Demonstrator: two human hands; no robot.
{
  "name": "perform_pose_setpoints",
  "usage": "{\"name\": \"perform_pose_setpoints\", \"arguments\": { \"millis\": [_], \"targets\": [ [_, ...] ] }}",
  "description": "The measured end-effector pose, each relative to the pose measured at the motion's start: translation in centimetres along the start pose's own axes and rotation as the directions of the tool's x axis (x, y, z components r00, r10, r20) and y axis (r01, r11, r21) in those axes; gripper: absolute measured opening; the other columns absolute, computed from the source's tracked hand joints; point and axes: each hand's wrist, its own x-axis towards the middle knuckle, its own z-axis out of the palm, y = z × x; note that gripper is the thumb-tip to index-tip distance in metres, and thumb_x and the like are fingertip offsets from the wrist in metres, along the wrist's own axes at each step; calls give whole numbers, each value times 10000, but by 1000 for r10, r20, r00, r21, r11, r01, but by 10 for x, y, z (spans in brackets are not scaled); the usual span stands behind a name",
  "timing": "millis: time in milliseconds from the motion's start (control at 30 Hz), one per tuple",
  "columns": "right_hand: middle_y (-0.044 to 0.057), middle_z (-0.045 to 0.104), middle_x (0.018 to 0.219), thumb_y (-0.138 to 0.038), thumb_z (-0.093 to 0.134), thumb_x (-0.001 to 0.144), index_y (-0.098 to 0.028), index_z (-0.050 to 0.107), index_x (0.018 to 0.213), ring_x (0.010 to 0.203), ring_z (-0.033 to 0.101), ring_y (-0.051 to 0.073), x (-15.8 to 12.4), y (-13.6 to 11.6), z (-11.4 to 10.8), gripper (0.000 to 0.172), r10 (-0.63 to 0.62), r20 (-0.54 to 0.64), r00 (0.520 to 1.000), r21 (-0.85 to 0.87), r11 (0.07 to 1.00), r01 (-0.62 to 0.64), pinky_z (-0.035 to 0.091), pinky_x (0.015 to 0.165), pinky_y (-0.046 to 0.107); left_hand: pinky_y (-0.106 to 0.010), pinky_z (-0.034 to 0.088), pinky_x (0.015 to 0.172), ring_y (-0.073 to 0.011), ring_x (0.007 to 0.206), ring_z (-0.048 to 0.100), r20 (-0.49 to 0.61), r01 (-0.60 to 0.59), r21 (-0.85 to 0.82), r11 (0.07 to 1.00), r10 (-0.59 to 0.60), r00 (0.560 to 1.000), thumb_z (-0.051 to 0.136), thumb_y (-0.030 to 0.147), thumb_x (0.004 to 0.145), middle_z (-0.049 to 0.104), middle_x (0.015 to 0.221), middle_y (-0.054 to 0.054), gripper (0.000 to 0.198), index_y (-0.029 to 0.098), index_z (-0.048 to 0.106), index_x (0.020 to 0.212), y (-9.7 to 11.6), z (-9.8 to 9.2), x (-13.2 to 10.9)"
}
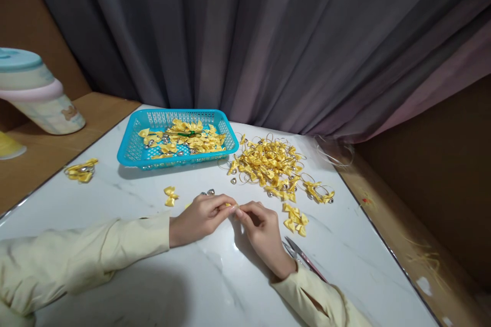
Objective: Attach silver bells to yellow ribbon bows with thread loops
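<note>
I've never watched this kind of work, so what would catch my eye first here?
Probably the bright blue basket at the back of the white table, and the heap of yellow bows to its right. Nearer, the left hand and right hand meet just below mid-picture.

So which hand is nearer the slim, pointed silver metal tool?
Right. The right hand is just left of the tool, its wrist alongside; the left hand sits farther left.
</note>
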Motion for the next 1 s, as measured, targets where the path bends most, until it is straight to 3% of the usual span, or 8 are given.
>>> {"name": "perform_pose_setpoints", "arguments": {
  "millis": [233, 467, 633, 800, 1000],
  "targets": [
    [39, 639, 662, -301, 551, 822, -155, 640, 756, 596, 557, 146, 1, -2, -2, 183, 31, -14, 999, 86, 996, -30, 432, 569, 264, -165, 389, 524, -73, 510, 519, -26, 11, 22, 1000, -10, 1000, 483, 207, 881, 678, 692, -9, 178, 133, 642, 857, -2, 1, 1],
    [77, 687, 863, -257, 545, 836, -177, 675, 894, 790, 617, 191, 2, -3, -3, 163, 3, 10, 1000, 130, 992, -4, 476, 720, 314, -166, 376, 517, -72, 507, 505, -31, 11, 17, 1000, -10, 999, 490, 211, 882, 661, 671, 0, 176, 133, 645, 853, -5, 2, 0],
    [55, 704, 787, -225, 542, 842, -192, 684, 836, 739, 629, 179, 3, -1, 0, 146, -59, -26, 998, 89, 994, 61, 478, 683, 308, -175, 366, 529, -72, 509, 476, 2, 44, -5, 999, -44, 999, 476, 236, 885, 652, 672, -2, 203, 129, 644, 842, -5, 2, 0],
    [41, 701, 766, -192, 536, 844, -195, 677, 840, 713, 621, 168, 2, 1, 1, 141, -153, -77, 985, -5, 988, 153, 471, 666, 303, -187, 340, 527, -75, 523, 433, 69, 175, -64, 983, -171, 983, 493, 281, 867, 600, 638, 12, 221, 130, 651, 831, -5, 1, 4],
    [88, 656, 1117, -122, 518, 836, -195, 669, 926, 933, 593, 206, 1, -1, -3, 191, -372, -117, 921, -193, 918, 346, 460, 790, 363, -194, 245, 427, -75, 447, 330, 218, 398, -282, 873, -345, 913, 506, 355, 840, 373, 468, 74, 273, 118, 640, 833, 0, -4, 9]
  ]
}}
